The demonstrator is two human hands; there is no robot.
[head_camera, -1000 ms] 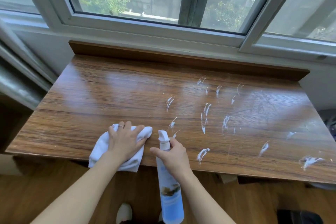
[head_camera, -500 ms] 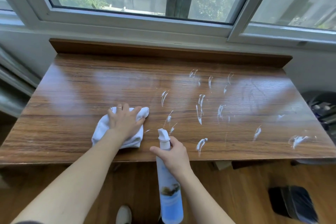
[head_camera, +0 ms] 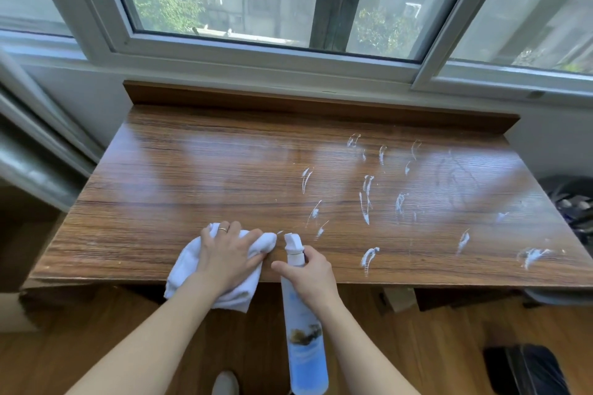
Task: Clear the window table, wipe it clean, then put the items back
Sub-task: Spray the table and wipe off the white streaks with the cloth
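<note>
So the tabletop (head_camera: pixel 199 176) is already cleared off — nothing on it but cleaner foam (head_camera: pixel 365 202), which sits in white streaks across the middle and right side, out to the near right corner. The wiping part looks like it's barely underway, I'd say. Left hand (head_camera: pixel 229 258) is pressed flat on a white cloth (head_camera: pixel 183 269) at the near edge, fingers spread out over it rather than bunched, and part of the cloth hangs off the front. Right hand (head_camera: pixel 309 276) is wrapped around the neck of a spray bottle (head_camera: pixel 305 340), nozzle pointing out over the tabletop, bottle body hanging down below the edge, just beside the cloth. The left half looks glossy and streak-free, though I can't tell if that's wiped or just never sprayed. What's left — all the foam to the right needs wiping up, then the items go back. Those items aren't clearly in view; there's some dark stuff on the floor (head_camera: pixel 417 346) at the right, can't say what it is.
</note>
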